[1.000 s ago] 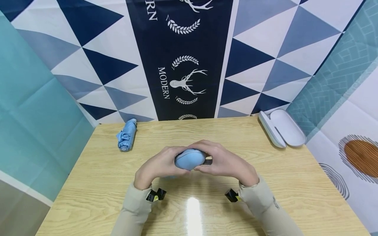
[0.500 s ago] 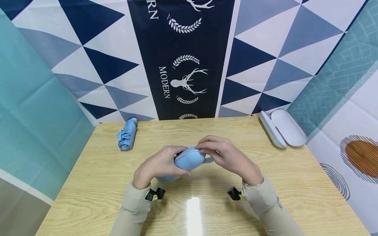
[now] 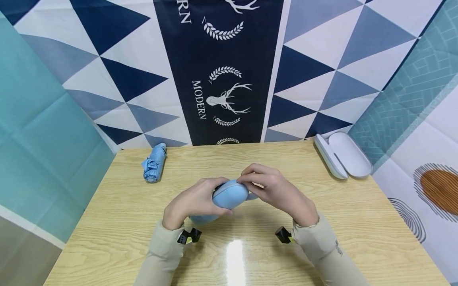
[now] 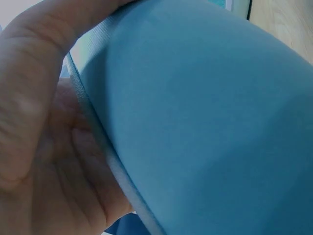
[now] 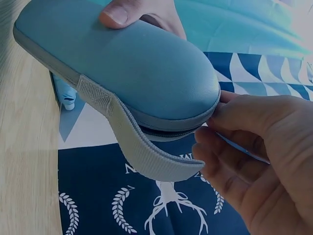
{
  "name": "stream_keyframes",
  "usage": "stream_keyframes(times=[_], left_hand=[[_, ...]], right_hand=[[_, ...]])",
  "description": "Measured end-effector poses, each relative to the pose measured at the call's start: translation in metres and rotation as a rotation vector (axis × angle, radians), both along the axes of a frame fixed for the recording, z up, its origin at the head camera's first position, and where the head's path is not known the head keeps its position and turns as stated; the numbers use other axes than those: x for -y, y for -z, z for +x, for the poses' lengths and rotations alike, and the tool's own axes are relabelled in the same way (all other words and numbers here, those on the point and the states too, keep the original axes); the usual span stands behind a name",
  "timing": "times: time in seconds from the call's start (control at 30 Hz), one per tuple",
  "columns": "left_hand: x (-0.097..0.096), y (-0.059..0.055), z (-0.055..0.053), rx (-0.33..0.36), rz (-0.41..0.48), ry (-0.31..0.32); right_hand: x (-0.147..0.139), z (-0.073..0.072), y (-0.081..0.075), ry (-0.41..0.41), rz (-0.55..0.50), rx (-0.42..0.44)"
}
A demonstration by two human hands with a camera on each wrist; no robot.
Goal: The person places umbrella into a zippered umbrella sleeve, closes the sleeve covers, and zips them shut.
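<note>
A light blue zippered hard case point(image 3: 230, 195) with a ribbed wrist strap point(image 5: 134, 142) is held tilted over the middle of the table. My left hand point(image 3: 196, 200) grips it around the sides, its thumb point(image 5: 116, 15) lying across the smooth shell in the right wrist view. At the far end, the thumb and fingers of my right hand point(image 3: 268, 184) pinch along the zipper seam; whatever tab they hold is hidden behind the fingertips. Beside them a short stretch of the zipper point(image 5: 164, 132) shows as a dark gap. Blue shell point(image 4: 195, 112) fills most of the left wrist view.
A folded blue umbrella point(image 3: 154, 163) lies at the back left of the wooden table point(image 3: 118, 222). An open white hinged case point(image 3: 348, 155) sits at the back right corner. Patterned cloth walls point(image 3: 307, 71) stand behind and on both sides.
My right hand has gone from wrapping the case's end to pinching its seam, bringing the strap into view. My left hand keeps its grip; the last half second shows only slight shifts.
</note>
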State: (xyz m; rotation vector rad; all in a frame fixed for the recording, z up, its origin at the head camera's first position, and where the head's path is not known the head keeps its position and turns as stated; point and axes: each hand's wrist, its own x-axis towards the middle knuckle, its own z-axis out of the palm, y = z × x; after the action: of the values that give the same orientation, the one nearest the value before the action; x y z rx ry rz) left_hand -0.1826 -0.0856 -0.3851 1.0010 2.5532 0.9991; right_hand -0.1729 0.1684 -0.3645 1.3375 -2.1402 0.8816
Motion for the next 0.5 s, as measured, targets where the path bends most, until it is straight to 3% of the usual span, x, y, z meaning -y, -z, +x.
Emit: stream_keyframes(times=[0.5], left_hand=[[-0.0026,-0.0005,0.0008,0.0,-0.022,0.021]], right_hand=[[0.0005,0.0037,0.0005,0.081,0.059,-0.097]])
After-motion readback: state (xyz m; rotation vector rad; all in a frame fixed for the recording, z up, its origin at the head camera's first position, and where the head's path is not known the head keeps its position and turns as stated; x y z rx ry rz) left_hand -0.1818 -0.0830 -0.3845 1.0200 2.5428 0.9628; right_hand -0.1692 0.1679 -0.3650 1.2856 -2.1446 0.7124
